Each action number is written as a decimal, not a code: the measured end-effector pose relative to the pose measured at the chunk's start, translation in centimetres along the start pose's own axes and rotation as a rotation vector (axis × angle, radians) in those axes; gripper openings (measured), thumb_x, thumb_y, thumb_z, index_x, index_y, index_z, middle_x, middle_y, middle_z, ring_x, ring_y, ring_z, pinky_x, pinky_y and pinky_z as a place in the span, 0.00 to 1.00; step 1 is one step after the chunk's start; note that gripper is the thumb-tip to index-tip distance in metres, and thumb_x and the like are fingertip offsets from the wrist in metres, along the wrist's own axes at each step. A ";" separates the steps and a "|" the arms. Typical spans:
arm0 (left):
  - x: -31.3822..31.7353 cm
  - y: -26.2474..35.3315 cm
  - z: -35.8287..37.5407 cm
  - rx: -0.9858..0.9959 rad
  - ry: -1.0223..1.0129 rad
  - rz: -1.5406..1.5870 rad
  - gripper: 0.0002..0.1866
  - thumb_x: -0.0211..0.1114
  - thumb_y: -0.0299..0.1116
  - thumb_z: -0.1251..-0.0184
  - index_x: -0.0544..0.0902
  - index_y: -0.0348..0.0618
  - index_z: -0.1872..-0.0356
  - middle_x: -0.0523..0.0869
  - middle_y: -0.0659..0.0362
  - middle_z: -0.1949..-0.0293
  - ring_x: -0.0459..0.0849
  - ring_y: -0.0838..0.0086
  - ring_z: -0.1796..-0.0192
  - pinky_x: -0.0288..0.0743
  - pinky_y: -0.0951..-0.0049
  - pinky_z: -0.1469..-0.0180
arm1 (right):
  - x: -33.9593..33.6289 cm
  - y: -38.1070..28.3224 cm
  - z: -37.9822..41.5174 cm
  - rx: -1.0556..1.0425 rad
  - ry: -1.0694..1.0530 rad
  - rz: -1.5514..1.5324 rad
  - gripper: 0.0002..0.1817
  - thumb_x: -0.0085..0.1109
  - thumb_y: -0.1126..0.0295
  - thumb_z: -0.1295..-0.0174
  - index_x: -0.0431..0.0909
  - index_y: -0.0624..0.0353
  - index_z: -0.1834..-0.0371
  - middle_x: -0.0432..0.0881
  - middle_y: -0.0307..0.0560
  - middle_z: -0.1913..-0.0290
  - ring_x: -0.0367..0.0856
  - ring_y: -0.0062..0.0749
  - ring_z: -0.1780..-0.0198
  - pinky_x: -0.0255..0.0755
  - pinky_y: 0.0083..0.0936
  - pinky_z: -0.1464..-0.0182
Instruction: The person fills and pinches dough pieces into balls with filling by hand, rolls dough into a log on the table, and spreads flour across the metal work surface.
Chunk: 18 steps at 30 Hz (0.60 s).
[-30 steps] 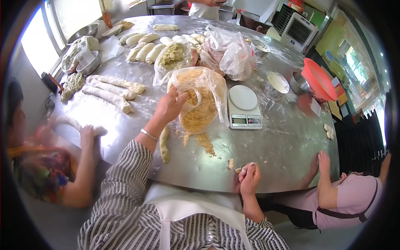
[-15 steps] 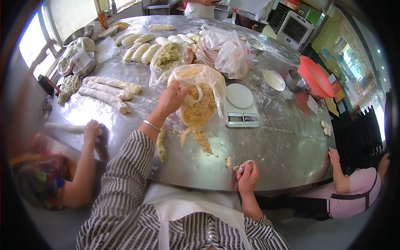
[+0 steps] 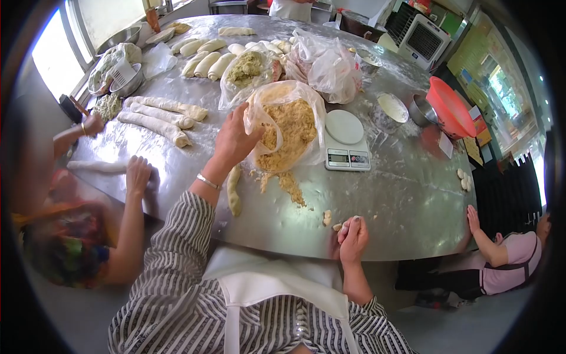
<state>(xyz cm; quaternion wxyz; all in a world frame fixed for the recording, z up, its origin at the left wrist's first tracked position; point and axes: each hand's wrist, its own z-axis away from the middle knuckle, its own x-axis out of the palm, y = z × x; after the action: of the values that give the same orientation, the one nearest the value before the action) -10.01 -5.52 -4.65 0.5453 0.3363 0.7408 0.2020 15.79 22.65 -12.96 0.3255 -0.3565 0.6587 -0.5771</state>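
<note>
My left hand (image 3: 237, 134) has its fingers closed on the left rim of a clear plastic bag (image 3: 315, 138) of yellow crumbly filling (image 3: 292, 121). Some filling is spilled on the metal table below it. Near the table's front edge, my right hand (image 3: 353, 236) is curled closed, and what it holds, if anything, is hidden. Small dough bits (image 3: 327, 218) lie just left of it. A thin greenish dough strip (image 3: 234, 192) rests under my left wrist. Right of the bag stands a white kitchen scale (image 3: 346, 138) with a round plate.
Long dough rolls (image 3: 156, 122) lie at the left, near a co-worker's hand (image 3: 138, 177) on another roll. Behind are shorter rolls (image 3: 206, 65) and a bag of green filling (image 3: 246, 68). A flour bowl (image 3: 391, 109) and red basin (image 3: 451, 109) stand right; another person's hand (image 3: 473, 219) touches the edge.
My left hand has spread the bag's rim, so more filling shows. A co-worker's second hand now reaches toward the greens at the left. The view has shifted slightly; my right hand remains closed.
</note>
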 end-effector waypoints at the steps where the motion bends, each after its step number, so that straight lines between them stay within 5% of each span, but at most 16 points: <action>1: -0.2 0.2 0.5 0.066 0.018 -0.005 0.37 0.76 0.48 0.36 0.76 0.48 0.28 0.80 0.47 0.35 0.81 0.50 0.34 0.78 0.55 0.36 | 0.0 0.0 0.0 0.003 0.001 0.000 0.21 0.43 0.61 0.14 0.70 0.59 0.68 0.72 0.37 0.76 0.68 0.15 0.82 0.62 0.19 0.79; 7: -1.2 3.0 3.7 0.462 -0.060 -0.121 0.24 0.75 0.40 0.37 0.87 0.60 0.37 0.77 0.58 0.58 0.76 0.62 0.51 0.73 0.61 0.45 | 0.1 -0.2 0.0 0.003 -0.003 0.024 0.21 0.43 0.61 0.14 0.70 0.59 0.68 0.72 0.37 0.76 0.68 0.15 0.82 0.62 0.19 0.79; 11: 0.5 2.3 3.9 0.582 -0.177 -0.311 0.23 0.73 0.45 0.36 0.88 0.67 0.38 0.76 0.58 0.58 0.76 0.63 0.50 0.69 0.60 0.44 | 0.1 -0.2 0.0 0.005 -0.007 0.027 0.21 0.44 0.61 0.15 0.70 0.59 0.68 0.73 0.37 0.76 0.68 0.15 0.82 0.63 0.18 0.79; 18: 1.6 -0.6 2.2 0.503 -0.013 -0.429 0.08 0.70 0.36 0.37 0.88 0.54 0.58 0.80 0.58 0.60 0.80 0.62 0.50 0.71 0.59 0.45 | 0.1 -0.2 0.1 0.013 -0.006 0.006 0.20 0.45 0.61 0.15 0.71 0.59 0.68 0.73 0.37 0.77 0.68 0.15 0.82 0.62 0.18 0.79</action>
<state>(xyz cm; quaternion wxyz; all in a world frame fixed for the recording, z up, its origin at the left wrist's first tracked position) -8.43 -4.95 -6.81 0.4801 0.2981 0.8178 -0.1089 15.79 22.50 -12.73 0.3314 -0.3539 0.6551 -0.5794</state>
